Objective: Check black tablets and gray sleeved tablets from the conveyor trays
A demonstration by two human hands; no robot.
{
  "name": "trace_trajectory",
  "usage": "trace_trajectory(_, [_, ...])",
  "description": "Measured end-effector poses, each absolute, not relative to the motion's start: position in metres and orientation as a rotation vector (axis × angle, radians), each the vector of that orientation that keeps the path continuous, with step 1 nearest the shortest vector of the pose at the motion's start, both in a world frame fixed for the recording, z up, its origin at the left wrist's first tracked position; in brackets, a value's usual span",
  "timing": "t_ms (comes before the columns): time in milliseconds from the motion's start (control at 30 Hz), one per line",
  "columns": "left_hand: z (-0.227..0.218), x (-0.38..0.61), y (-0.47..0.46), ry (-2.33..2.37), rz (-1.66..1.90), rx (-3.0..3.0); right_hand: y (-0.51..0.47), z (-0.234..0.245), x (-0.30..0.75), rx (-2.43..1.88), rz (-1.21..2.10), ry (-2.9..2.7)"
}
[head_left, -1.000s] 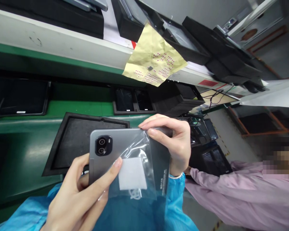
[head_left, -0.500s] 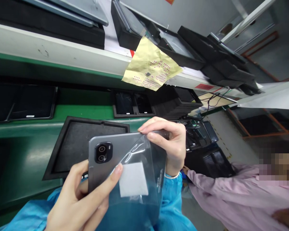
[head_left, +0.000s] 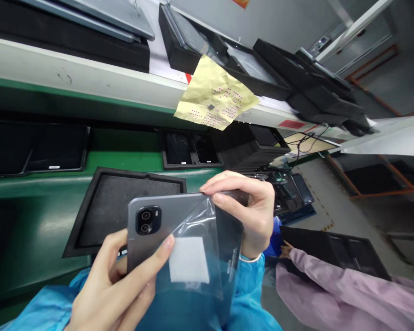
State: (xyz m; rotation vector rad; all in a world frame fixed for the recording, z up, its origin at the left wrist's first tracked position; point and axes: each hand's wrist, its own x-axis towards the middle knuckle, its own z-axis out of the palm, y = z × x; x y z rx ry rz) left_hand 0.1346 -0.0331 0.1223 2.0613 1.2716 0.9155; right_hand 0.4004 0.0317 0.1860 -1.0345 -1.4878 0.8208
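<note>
Between two bare hands, a flat grey tablet point(head_left: 172, 211) is held with its back showing, a dark rounded camera module point(head_left: 148, 219) near one corner. Across that back lies a clear plastic bag point(head_left: 212, 259) with a square white packet point(head_left: 189, 260) showing at its middle. The left hand point(head_left: 124, 285) grasps the tablet, thumb at the packet's corner, other fingers bent behind. The right hand point(head_left: 251, 209) pinches the bag's corner at the tablet's upper edge; whether it grips the edge too, I cannot tell. Beyond, a black rectangular foam tray point(head_left: 120, 207) rests on a glossy green bench point(head_left: 37, 200). Higher, a creased yellow paper sheet point(head_left: 215, 94) hangs from a white shelf point(head_left: 89, 86). Rightward, a co-worker's pink sleeve point(head_left: 352, 280) reaches out.
</note>
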Motion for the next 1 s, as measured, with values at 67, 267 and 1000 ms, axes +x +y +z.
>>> trace_trajectory(67, [0.122,0.136,-0.032,1.218,0.9,2.114,0.031,0.187,0.4,-1.039,0.82,-1.491])
trace_trajectory(267, [0.127,0.139,-0.028,1.202,0.892,2.023,0.03,0.187,0.399,-1.095,0.814,-1.5])
trace_trajectory(1000, [0.124,0.141,-0.023,1.181,0.959,2.075,0.032,0.177,0.396,-1.15,0.813,-1.481])
